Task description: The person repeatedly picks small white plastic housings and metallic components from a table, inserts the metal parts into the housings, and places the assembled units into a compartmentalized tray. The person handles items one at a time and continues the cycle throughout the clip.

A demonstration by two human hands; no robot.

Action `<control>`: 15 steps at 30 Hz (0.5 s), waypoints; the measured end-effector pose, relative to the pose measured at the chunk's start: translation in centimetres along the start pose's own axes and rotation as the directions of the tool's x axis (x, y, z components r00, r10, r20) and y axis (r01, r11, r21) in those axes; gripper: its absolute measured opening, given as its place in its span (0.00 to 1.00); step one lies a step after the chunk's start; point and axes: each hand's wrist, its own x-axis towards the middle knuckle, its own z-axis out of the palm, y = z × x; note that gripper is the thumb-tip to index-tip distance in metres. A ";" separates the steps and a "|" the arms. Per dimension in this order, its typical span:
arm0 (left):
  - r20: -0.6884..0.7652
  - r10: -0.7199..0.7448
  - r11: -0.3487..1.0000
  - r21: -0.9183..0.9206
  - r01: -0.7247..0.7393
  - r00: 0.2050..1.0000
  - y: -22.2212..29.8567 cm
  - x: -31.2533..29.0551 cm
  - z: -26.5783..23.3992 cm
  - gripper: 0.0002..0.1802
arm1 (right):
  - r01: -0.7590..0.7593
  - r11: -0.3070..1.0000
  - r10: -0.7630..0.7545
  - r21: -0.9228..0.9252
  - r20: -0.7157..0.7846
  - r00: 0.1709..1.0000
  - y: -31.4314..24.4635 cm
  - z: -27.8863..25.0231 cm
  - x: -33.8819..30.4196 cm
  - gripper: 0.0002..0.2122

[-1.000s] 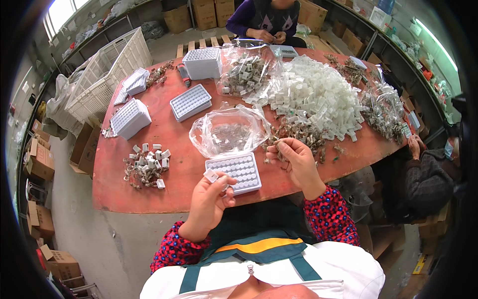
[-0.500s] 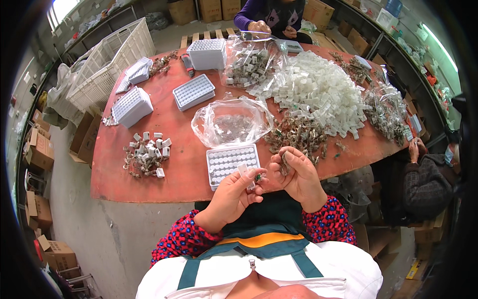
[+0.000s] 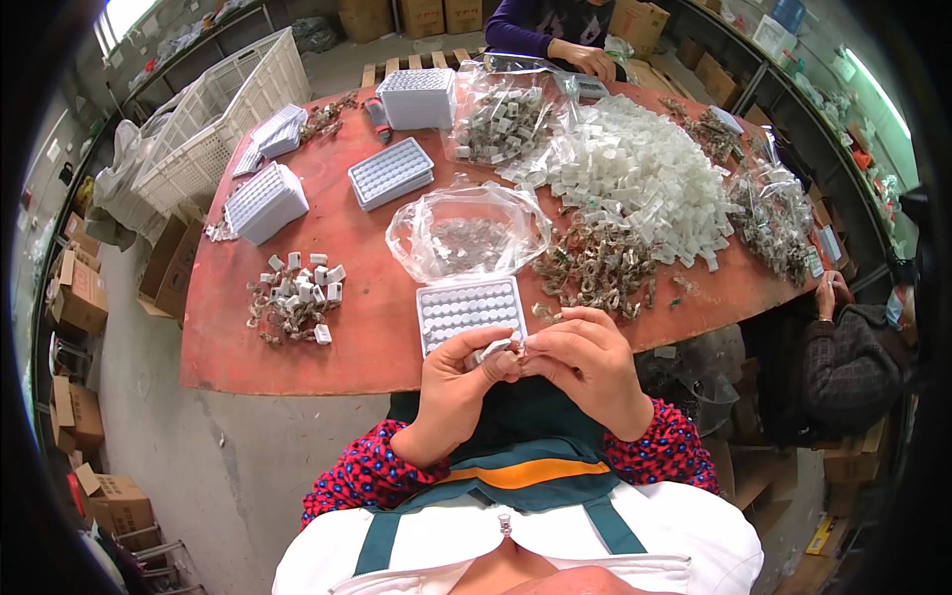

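Note:
My left hand (image 3: 454,385) is closed around a small white plastic housing (image 3: 490,352), held over the near edge of the table. My right hand (image 3: 593,371) meets it, thumb and fingers pinched together at the housing's end. A small brownish bit shows between the fingertips, too small to name. Just beyond the hands lies a white tray (image 3: 470,296) with rows of round pockets. Behind it sits an open clear plastic bag (image 3: 466,238) with small pieces inside. To the right spreads a heap of brownish metal-like parts (image 3: 600,263).
A large pile of white housings (image 3: 635,174) covers the right of the red table (image 3: 367,347). Assembled-looking pieces (image 3: 297,296) lie at left. Stacked trays (image 3: 266,203) and filled bags (image 3: 501,119) stand farther back. Co-workers sit at the far side (image 3: 555,35) and right (image 3: 853,357).
My right hand has moved left from the brown parts to my left hand, and their fingertips now meet at the housing. The far co-worker's hand has moved right, off the bag.

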 end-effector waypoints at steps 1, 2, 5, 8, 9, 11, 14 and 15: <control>-0.013 -0.018 0.997 -0.077 0.016 1.000 -0.1 0.0 -0.1 0.16 | -0.023 0.999 0.023 0.046 -0.001 1.000 -0.1 0.5 -0.2 0.11; -0.018 -0.030 0.986 -0.165 0.027 0.999 -0.2 0.0 -0.2 0.16 | -0.029 0.996 0.031 0.079 -0.020 0.999 0.0 0.9 -0.3 0.11; -0.050 -0.021 0.982 -0.191 0.011 0.999 -0.7 -0.1 -0.4 0.16 | -0.080 0.980 0.089 0.184 -0.040 0.995 0.0 1.7 -0.7 0.11; -0.102 0.002 0.981 -0.194 -0.022 0.995 -1.0 -0.1 -0.3 0.16 | -0.164 0.949 0.173 0.268 -0.008 0.985 0.0 1.9 -1.0 0.11; -0.132 -0.027 0.984 -0.181 0.002 0.991 -1.2 -0.1 -0.2 0.16 | -0.162 0.949 0.171 0.272 -0.008 0.985 0.0 2.0 -1.0 0.11; -0.167 -0.045 0.980 -0.200 0.011 0.985 -1.3 -0.2 -0.1 0.17 | -0.180 0.940 0.188 0.290 0.001 0.982 0.1 2.0 -1.1 0.10; -0.078 -0.212 0.950 -0.251 0.187 0.974 -0.6 0.0 -0.9 0.19 | -0.221 0.931 0.228 0.291 0.011 0.974 0.5 2.0 -1.1 0.09; -0.025 -0.257 0.920 -0.314 0.236 0.966 -0.2 -0.1 -1.3 0.20 | -0.220 0.939 0.227 0.264 0.005 0.974 0.7 1.8 -1.1 0.08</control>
